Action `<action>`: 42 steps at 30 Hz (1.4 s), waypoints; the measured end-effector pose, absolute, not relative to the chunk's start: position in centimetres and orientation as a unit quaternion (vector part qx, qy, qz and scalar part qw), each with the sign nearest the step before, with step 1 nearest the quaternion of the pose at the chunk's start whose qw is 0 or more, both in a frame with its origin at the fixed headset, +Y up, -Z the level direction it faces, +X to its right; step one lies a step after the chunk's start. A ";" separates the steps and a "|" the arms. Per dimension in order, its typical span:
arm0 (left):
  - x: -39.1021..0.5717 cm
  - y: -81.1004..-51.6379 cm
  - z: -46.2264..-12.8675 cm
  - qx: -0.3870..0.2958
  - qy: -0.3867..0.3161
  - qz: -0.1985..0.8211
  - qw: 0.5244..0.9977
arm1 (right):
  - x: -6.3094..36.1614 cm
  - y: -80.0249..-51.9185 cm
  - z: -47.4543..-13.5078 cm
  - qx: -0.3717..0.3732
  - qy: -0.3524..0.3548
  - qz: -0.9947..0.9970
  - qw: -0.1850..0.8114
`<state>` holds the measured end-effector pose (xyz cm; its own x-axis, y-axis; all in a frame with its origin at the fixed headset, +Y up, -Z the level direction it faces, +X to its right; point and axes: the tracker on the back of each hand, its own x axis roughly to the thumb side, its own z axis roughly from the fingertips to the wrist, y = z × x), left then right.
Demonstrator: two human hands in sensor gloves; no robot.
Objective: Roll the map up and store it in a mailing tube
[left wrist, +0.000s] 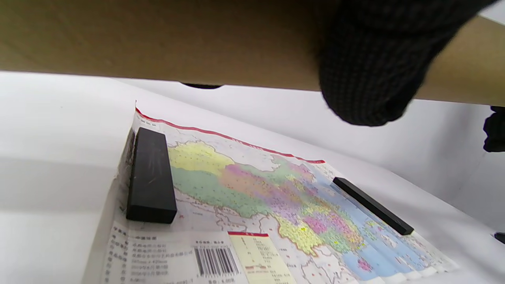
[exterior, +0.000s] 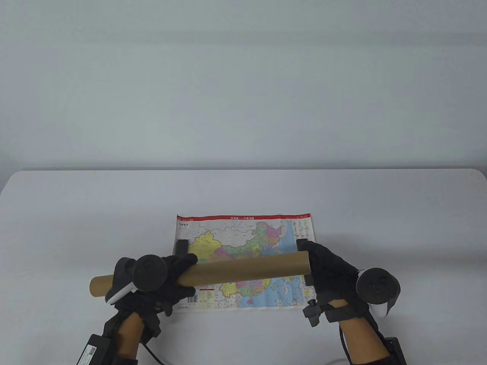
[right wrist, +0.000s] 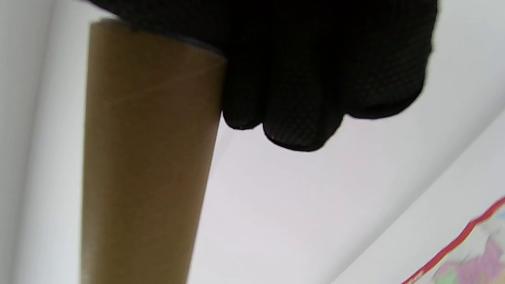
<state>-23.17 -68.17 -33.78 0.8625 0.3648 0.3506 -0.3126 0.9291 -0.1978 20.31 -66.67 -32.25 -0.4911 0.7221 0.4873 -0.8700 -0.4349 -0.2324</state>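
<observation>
Left hand (exterior: pixel 167 277): I see it wrapped round the cardboard tube (exterior: pixel 243 268), gripping it some way in from the tube's left end, fingers curled over the top and the thumb side underneath. The left wrist view shows one gloved finger (left wrist: pixel 367 79) lapped over the tube's underside.

Right hand (exterior: pixel 327 272): I find it at the tube's right end, palm and fingers cupped over the opening. In the right wrist view the fingertips (right wrist: pixel 300 118) curl down beside the tube's rim; I take this as a grip on the end, though the dark glove hides exactly how the fingers close.

Tube: brown, long, held level in the air between both hands, slightly higher at its right end. It hangs above the map and does not touch it.

Map (exterior: pixel 243 235): coloured, with a red border along the far edge, lying flat and unrolled on the worktop (exterior: pixel 76 213), directly beneath the tube. A barcode and legend box sit near its front edge.

Two black bars: one (left wrist: pixel 150 177) lies on the map's left edge, the other (left wrist: pixel 373 205) on its right edge, both flat on the paper.
</observation>
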 end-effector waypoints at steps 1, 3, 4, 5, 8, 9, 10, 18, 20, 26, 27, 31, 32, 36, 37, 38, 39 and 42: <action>-23.1 -68.2 -33.8 -0.074 -0.194 0.175 0.962 | 20.3 -66.7 -32.1 0.157 -0.238 0.835 0.471; -23.1 -68.2 -33.8 -0.084 -0.194 0.175 0.961 | 20.3 -66.6 -32.0 0.142 -0.256 0.840 0.456; -23.1 -68.2 -33.8 -0.085 -0.194 0.174 0.962 | 20.3 -66.6 -32.0 0.142 -0.255 0.842 0.453; -23.2 -68.2 -33.8 -0.087 -0.194 0.176 0.961 | 20.4 -66.6 -32.0 0.144 -0.257 0.844 0.448; -23.1 -68.2 -33.8 -0.093 -0.192 0.174 0.961 | 20.3 -66.6 -32.0 0.138 -0.261 0.847 0.442; -23.1 -68.1 -33.8 -0.096 -0.191 0.173 0.961 | 20.3 -66.7 -32.0 0.132 -0.264 0.848 0.439; -23.1 -68.1 -33.8 -0.099 -0.190 0.174 0.961 | 20.2 -66.7 -32.0 0.126 -0.270 0.850 0.434; -23.7 -68.2 -34.0 -0.089 -0.158 0.170 0.968 | 20.5 -65.6 -32.4 0.054 -0.272 0.873 0.401; -24.2 -68.4 -34.2 -0.081 -0.133 0.170 0.973 | 20.9 -65.2 -32.9 0.034 -0.260 0.882 0.392; -25.6 -68.9 -34.6 -0.065 -0.074 0.179 0.979 | 23.1 -63.4 -35.9 -0.012 -0.221 0.939 0.264; -25.7 -69.0 -34.7 -0.063 -0.069 0.179 0.979 | 23.6 -63.3 -36.3 -0.018 -0.217 0.945 0.245; -26.3 -69.1 -34.8 -0.060 -0.051 0.173 0.982 | 27.0 -64.7 -38.5 -0.067 -0.164 0.975 0.135; -26.3 -69.2 -34.8 -0.059 -0.050 0.173 0.982 | 27.8 -65.2 -38.9 -0.075 -0.148 0.979 0.121; -26.5 -69.2 -35.0 -0.069 -0.044 0.177 0.981 | 31.5 -68.6 -39.7 -0.126 -0.079 0.986 0.076; -26.6 -69.2 -35.0 -0.065 -0.041 0.178 0.981 | 32.5 -69.7 -39.7 -0.141 -0.062 0.986 0.060; -26.6 -69.2 -35.1 -0.068 -0.039 0.180 0.980 | 33.4 -70.7 -39.6 -0.152 -0.050 0.986 0.052; -26.7 -69.2 -35.1 -0.070 -0.040 0.182 0.980 | 34.0 -71.3 -39.5 -0.160 -0.041 0.985 0.049; -26.9 -69.4 -35.1 -0.072 -0.046 0.191 0.978 | 35.7 -73.5 -39.1 -0.188 -0.012 0.981 0.040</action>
<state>-26.89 -69.43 -35.13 0.9225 0.3809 0.0625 -0.3676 0.9163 -0.1588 35.75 -73.46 -39.12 -0.9261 0.0824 -0.3682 -0.0733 -0.9966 -0.0386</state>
